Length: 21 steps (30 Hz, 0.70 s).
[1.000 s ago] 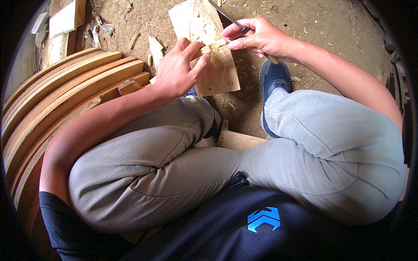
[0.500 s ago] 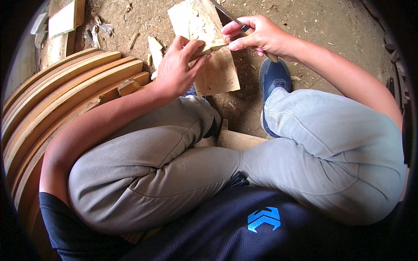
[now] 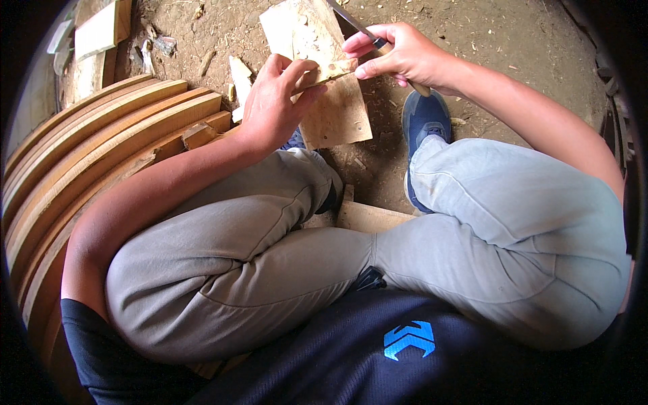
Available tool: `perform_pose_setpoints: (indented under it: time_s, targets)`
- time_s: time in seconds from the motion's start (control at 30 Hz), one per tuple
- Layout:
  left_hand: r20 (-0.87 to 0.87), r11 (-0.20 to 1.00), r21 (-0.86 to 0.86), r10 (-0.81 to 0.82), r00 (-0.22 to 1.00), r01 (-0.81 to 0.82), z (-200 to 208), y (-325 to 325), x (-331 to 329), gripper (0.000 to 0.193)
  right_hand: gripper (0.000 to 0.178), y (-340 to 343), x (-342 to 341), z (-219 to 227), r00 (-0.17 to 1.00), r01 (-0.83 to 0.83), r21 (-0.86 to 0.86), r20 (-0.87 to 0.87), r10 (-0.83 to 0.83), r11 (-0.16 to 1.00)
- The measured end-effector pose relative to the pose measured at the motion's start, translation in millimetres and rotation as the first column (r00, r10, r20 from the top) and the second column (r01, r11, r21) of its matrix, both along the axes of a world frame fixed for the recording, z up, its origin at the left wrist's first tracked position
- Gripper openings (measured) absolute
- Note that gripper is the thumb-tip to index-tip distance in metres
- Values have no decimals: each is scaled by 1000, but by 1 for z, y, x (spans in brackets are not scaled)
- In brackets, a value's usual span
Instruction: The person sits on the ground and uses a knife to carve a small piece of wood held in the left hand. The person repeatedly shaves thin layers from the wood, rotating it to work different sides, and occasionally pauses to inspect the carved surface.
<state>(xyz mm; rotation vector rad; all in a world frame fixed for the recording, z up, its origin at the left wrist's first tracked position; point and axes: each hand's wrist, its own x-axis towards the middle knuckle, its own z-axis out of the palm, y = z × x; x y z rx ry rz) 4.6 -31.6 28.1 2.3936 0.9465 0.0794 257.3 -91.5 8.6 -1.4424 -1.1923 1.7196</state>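
Between the thumb and fingers of my left hand is a small pale wood piece, its face turned up. My right hand is closed around the wooden handle of a chisel, a narrow tool with a dark collar. Its long metal blade points up and to the left, apart from the small piece. My right thumb tip lies at the right end of that piece and seems to touch it. Below both hands, a flat wooden board lies on the ground, partly hidden by the left hand.
Several curved timber strips are stacked at the left. Wood offcuts and a pale splinter lie beyond them. My blue shoe stands right of the board. Another plank lies between my legs, and shavings dot the dirt floor.
The small wood piece has tilted, so more of its broad face shows. My left fingers have shifted slightly with it. My right hand and the chisel have hardly moved.
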Motion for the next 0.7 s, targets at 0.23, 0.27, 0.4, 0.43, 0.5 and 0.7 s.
perform_pose_setpoints:
  time_s: [0.23, 0.27, 0.4, 0.43, 0.5, 0.7]
  targets:
    - [9, 1000, -7, 10, 1000, -10, 0, -1, 0, 30, 44, 0, -3, 3, 999, 45, -8, -22, -45, 999]
    - [5, 1000, -6, 12, 1000, -12, -1, -1, 0, 30, 42, 0, -4, 5, 1000, 30, 1, 7, -30, 1000]
    - [-62, 999, -40, 5, 998, -7, 5, -1, 7, 31, 35, 2, -7, -7, 995, -34, 205, 101, 14, 978]
    - [-74, 999, -39, -3, 997, 0, 6, -1, 10, 31, 33, 1, -7, -13, 993, -53, 296, 121, 18, 954]
    - [-87, 999, -38, 1, 996, -4, 8, -1, 11, 31, 30, 2, -9, -8, 994, -23, 228, 111, -2, 973]
    - [-85, 1000, -16, -5, 996, 4, 10, 0, 13, 31, 27, 0, -11, -13, 992, 25, 219, 116, -51, 975]
